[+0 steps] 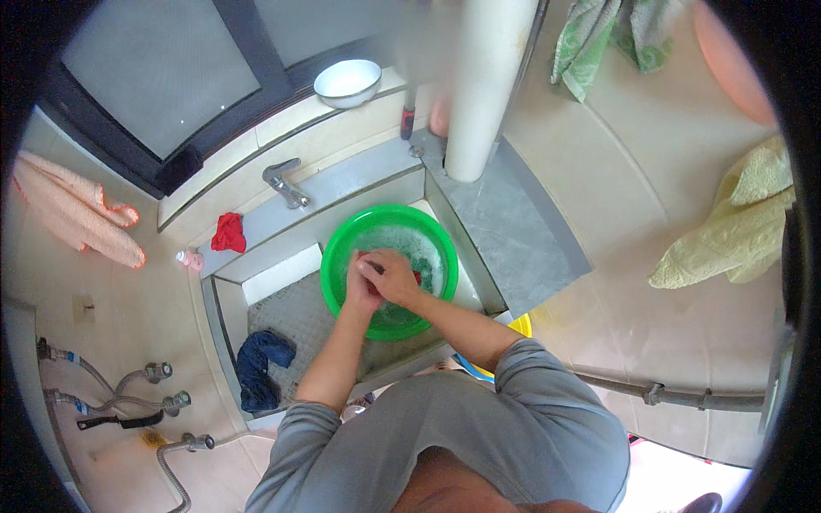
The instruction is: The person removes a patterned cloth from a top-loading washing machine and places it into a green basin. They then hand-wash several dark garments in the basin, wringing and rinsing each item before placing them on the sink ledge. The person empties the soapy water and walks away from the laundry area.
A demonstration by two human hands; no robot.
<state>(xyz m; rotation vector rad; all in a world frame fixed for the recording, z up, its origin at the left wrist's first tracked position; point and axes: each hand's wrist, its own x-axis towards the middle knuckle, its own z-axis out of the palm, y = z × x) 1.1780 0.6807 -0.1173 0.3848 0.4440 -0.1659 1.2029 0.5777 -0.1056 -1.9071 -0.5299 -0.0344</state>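
Soapy water with white suds fills a green plastic basin that stands in the sink. Over the basin, my left hand and my right hand are pressed together around a wet cloth, dark and red where it shows between them. Most of that cloth is hidden by my fingers. A bit of red fabric shows just right of my right hand. Dark blue cloth lies bunched on the sink floor at the left. A crumpled red cloth rests on the ledge's left end.
A metal faucet rises from the back ledge. Behind it, a white bowl sits on the windowsill. A thick white pipe stands on the grey counter at right. A small pink bottle is at the left corner. Towels hang on both side walls.
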